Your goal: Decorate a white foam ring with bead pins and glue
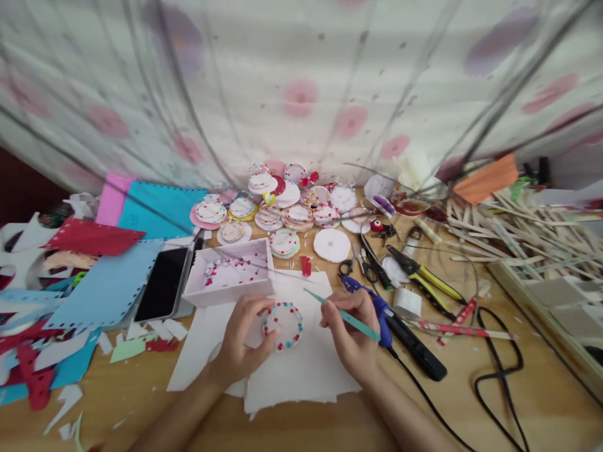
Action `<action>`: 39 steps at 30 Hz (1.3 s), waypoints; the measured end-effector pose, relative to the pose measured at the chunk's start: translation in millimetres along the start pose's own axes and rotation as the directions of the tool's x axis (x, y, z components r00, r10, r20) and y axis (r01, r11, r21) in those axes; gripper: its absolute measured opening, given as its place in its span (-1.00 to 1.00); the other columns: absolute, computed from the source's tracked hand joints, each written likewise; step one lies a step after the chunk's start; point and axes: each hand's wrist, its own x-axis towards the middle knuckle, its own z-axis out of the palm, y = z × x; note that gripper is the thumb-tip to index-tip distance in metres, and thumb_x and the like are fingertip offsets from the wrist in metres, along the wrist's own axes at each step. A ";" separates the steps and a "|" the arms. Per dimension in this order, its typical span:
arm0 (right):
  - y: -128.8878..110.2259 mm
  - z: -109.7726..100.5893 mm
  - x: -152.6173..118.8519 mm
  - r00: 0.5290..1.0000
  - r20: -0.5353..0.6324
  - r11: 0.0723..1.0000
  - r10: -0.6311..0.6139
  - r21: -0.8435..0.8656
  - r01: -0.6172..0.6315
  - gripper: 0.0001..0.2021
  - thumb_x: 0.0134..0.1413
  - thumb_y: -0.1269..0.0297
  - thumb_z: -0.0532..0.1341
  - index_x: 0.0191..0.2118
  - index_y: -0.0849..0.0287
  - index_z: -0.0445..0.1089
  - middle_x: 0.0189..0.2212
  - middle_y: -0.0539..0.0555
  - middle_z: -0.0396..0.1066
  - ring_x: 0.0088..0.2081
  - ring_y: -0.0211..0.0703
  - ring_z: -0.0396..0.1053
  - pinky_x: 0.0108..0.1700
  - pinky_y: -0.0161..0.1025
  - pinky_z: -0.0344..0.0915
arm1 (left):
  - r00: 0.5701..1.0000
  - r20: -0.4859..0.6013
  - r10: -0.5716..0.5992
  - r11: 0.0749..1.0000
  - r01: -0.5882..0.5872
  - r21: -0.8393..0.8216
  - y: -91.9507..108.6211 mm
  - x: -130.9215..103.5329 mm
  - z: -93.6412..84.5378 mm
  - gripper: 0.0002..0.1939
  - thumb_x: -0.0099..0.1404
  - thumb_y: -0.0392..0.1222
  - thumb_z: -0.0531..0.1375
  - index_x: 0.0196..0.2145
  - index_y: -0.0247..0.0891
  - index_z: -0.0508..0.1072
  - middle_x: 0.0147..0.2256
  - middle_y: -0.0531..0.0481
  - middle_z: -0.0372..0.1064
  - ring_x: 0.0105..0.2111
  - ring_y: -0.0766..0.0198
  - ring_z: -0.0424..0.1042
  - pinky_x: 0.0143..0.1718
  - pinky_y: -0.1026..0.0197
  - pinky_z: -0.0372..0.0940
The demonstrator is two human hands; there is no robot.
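A beaded ring point(301, 323), with small red, blue and pale beads around its edge, is over white paper point(301, 383). At its left rim my left hand point(242, 342) grips it, the thumb low and the fingertips high. Whether a white disc fills its middle, I cannot tell. Teal tweezers point(360, 324) lie in the closed fingers of my right hand point(351, 336). Their thin tip points up and left, above the ring's right side and apart from it. Just behind the left hand stands a pale box point(226, 294) holding red and white beaded strands.
Several beaded paper discs point(332, 245) are piled at the back. To the left lie a phone point(162, 285) and coloured paper point(108, 282). On the right are a blue glue gun point(384, 320), pliers point(424, 279), scissors point(365, 267), a black cable point(499, 373) and wooden sticks point(532, 242).
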 end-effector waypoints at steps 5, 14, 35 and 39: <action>1.9 2.1 -6.5 0.974 0.224 0.998 0.018 0.061 -0.033 -0.86 0.22 0.35 0.10 -0.34 0.08 0.10 -0.60 -0.08 0.25 -0.52 -0.25 0.23 -0.47 -0.27 0.20 | 0.999 0.046 -0.006 1.000 0.007 -0.029 -12.4 -4.5 5.6 -0.40 0.11 -0.13 0.22 0.10 -0.22 0.17 -0.04 -0.21 0.23 -0.03 -0.03 0.28 -0.02 -0.07 0.26; 3.9 5.0 -6.0 0.940 0.303 0.961 0.154 0.176 -0.214 -0.83 0.24 0.27 0.09 -0.26 0.02 -0.01 -0.66 -0.20 0.06 -0.59 -0.29 0.08 -0.50 -0.33 0.11 | 0.931 0.362 -0.046 0.994 0.080 -0.080 -9.3 2.3 1.3 -0.03 -0.01 0.08 0.37 0.24 -0.17 0.01 0.17 -0.26 0.10 0.16 -0.13 0.12 0.17 -0.14 0.10; 10.8 5.4 -13.6 0.899 0.392 0.930 0.196 0.216 -0.297 -0.87 0.25 0.37 0.08 -0.26 0.04 0.06 -0.52 -0.11 0.04 -0.48 -0.28 0.04 -0.44 -0.31 0.02 | 0.920 0.387 -0.055 0.998 0.047 0.032 -11.6 1.5 8.2 -0.11 0.01 0.11 0.37 0.18 -0.22 0.08 0.10 -0.24 0.22 0.11 -0.08 0.19 0.14 -0.11 0.12; 12.3 4.3 -13.6 0.880 0.425 0.923 0.210 0.211 -0.322 -0.87 0.25 0.37 0.08 -0.28 0.05 0.07 -0.49 -0.10 0.03 -0.48 -0.28 0.02 -0.45 -0.31 -0.01 | 0.929 0.367 -0.044 0.999 0.038 0.025 -12.1 1.5 9.4 -0.16 0.05 0.09 0.35 0.17 -0.23 0.10 0.07 -0.22 0.25 0.09 -0.05 0.22 0.13 -0.08 0.14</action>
